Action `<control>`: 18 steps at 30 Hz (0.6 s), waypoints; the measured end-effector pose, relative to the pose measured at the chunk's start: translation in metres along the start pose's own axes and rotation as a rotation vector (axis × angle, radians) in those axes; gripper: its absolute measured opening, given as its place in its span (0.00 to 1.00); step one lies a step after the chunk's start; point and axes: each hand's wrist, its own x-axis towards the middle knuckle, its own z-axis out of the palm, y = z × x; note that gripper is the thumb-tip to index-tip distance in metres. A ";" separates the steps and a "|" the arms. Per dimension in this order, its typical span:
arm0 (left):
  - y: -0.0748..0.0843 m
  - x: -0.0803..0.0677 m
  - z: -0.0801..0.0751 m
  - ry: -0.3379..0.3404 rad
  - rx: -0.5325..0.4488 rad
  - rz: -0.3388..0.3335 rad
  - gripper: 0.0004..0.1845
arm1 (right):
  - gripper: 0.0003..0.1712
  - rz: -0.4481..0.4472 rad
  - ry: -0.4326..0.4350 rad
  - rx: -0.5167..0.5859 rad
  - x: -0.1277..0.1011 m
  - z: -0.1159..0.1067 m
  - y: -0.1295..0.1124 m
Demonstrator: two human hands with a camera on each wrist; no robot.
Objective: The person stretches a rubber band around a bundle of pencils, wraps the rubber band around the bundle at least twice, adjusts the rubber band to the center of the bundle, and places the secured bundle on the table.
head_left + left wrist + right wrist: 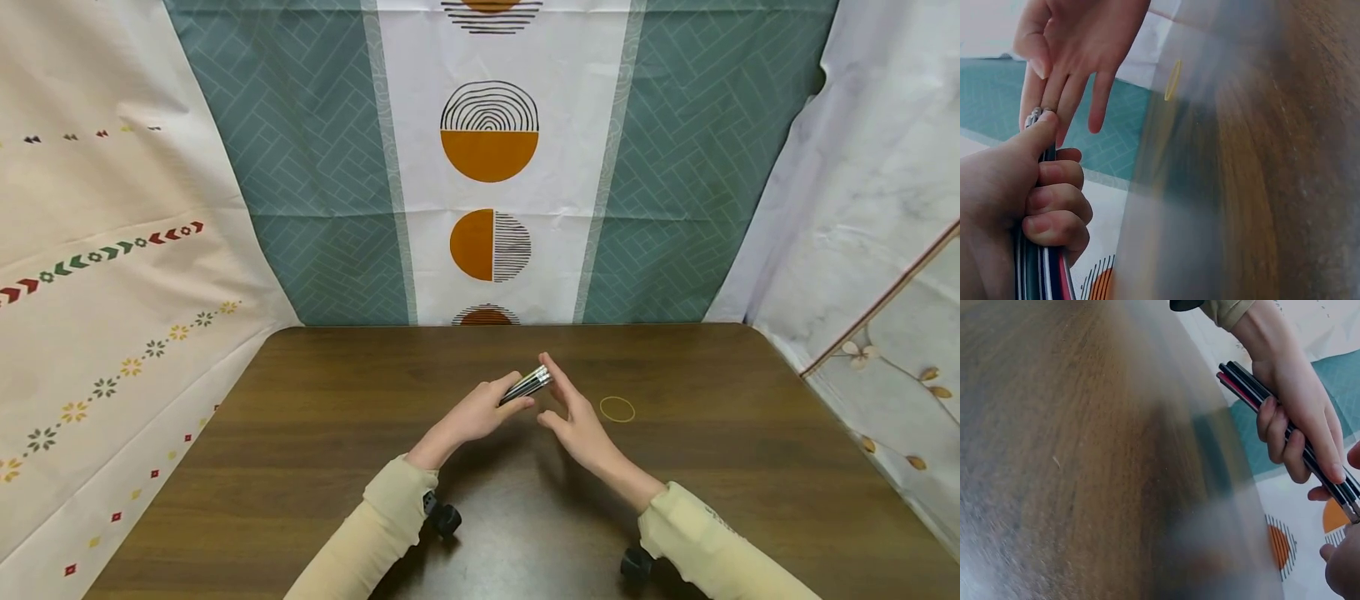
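Observation:
Above the table, my left hand (480, 410) grips a bundle of slim, dark, striped pencils (531, 382). Its thumb lies along them and the fingers curl underneath, as the left wrist view shows. Silver ends (1036, 115) of the bundle point toward my right hand (576, 421). That hand has its fingers straight, with the palm side facing the bundle and the fingertips right at the silver ends. Dark and pink-red back ends (1230, 372) stick out behind the left hand in the right wrist view.
A thin yellow rubber band (617, 409) lies on the brown wooden table (337, 392), to the right of my right hand. Patterned cloth (322, 167) hangs along the table's back edge, and pale cloths flank both sides.

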 end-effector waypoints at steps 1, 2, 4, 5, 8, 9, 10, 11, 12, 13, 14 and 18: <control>0.000 0.001 0.000 -0.007 0.003 0.000 0.12 | 0.52 -0.002 0.000 -0.003 -0.001 0.000 0.001; 0.001 0.001 0.000 -0.015 0.008 0.000 0.13 | 0.52 0.000 -0.003 -0.003 -0.002 0.000 0.002; 0.001 0.002 -0.001 -0.029 0.015 0.001 0.13 | 0.52 -0.002 -0.004 -0.002 -0.004 0.000 0.003; 0.001 0.002 -0.001 -0.036 0.018 -0.004 0.13 | 0.52 -0.002 -0.006 0.001 -0.004 -0.001 0.003; 0.000 0.003 -0.003 -0.054 0.018 -0.006 0.13 | 0.51 -0.007 -0.015 -0.023 -0.004 -0.001 0.004; 0.000 0.003 -0.003 -0.056 0.016 -0.004 0.13 | 0.51 -0.014 -0.021 -0.038 -0.004 -0.002 0.005; 0.000 0.003 -0.004 -0.057 0.016 -0.004 0.13 | 0.51 -0.020 -0.028 -0.060 -0.004 -0.003 0.005; -0.001 0.002 -0.004 -0.057 0.020 -0.008 0.13 | 0.51 -0.028 -0.039 -0.084 -0.004 -0.004 0.005; -0.001 0.002 -0.004 -0.057 0.019 -0.009 0.13 | 0.52 -0.036 -0.052 -0.112 -0.004 -0.005 0.005; -0.001 0.001 -0.004 -0.058 0.021 -0.013 0.13 | 0.52 -0.041 -0.067 -0.132 -0.004 -0.007 0.004; -0.001 0.001 -0.003 -0.058 0.019 -0.014 0.13 | 0.53 -0.048 -0.076 -0.155 -0.005 -0.008 0.004; -0.001 0.000 -0.004 -0.053 0.015 -0.014 0.13 | 0.54 -0.046 -0.093 -0.198 -0.007 -0.012 0.001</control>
